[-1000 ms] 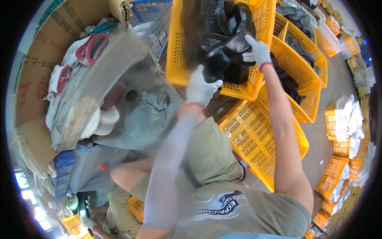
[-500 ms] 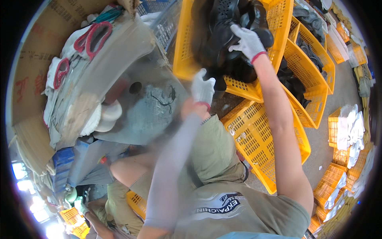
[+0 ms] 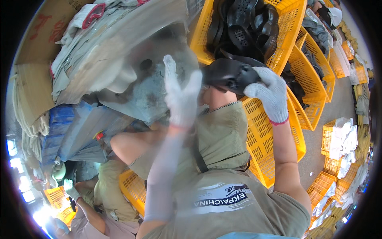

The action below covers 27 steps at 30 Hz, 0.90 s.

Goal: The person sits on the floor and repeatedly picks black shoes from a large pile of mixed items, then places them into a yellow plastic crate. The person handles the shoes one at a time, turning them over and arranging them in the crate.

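Observation:
My right hand (image 3: 273, 92), in a white knit glove with a red cuff, grips a black clog (image 3: 229, 75) by one end, thumb below and fingers above. The clog is held sideways over my knee, at the near edge of a yellow crate (image 3: 293, 36). Inside that crate lie several more black clogs (image 3: 240, 34), some with holes in the upper. My left hand (image 3: 180, 99), gloved too, is raised left of the held clog with its fingers spread. It is slightly blurred and appears to hold nothing. Behind it is a dusty grey surface (image 3: 149, 97) with a round dark hole.
Another yellow crate (image 3: 258, 141) stands beside my leg. More yellow crates (image 3: 308, 75) with dark shoes line up at the right. At left, a cardboard box (image 3: 34, 81) and piled white gloves (image 3: 81, 20) crowd the space. A co-worker (image 3: 105, 195) sits at lower left.
My right hand has come out of the crate toward me with a black clog in it. My left hand has moved left from the crate's edge, fingers spread.

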Each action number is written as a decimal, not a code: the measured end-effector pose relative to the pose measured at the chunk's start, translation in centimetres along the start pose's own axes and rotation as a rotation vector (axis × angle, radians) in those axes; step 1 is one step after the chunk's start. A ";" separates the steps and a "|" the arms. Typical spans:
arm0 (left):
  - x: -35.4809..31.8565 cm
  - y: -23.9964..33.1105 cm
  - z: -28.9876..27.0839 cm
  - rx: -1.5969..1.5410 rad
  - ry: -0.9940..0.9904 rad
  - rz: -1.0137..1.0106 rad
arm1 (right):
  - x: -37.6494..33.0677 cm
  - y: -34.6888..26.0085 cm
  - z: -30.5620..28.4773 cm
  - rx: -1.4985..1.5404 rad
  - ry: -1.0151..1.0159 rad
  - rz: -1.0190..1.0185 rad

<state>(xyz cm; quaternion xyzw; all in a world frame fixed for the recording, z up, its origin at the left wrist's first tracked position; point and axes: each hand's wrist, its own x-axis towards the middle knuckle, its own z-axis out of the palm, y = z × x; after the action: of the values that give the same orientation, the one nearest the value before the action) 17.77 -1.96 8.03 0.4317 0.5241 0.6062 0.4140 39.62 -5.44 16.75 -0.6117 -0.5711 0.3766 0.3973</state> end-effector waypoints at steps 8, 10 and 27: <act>-1.5 1.9 -9.4 0.275 0.216 -0.050 | 4.5 8.4 18.8 0.329 -0.414 0.008; -1.0 1.5 -10.9 0.181 0.339 -0.386 | 3.4 10.3 27.0 0.726 -0.304 0.341; -1.5 1.1 -16.5 0.514 0.150 -0.306 | 1.3 7.3 33.7 0.566 -0.341 0.021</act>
<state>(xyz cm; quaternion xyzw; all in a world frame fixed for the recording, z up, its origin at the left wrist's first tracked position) 2.31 -8.15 7.66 0.3922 0.7484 0.4146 0.3379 11.85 -2.46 -3.46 -0.4108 -0.4957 0.6214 0.4465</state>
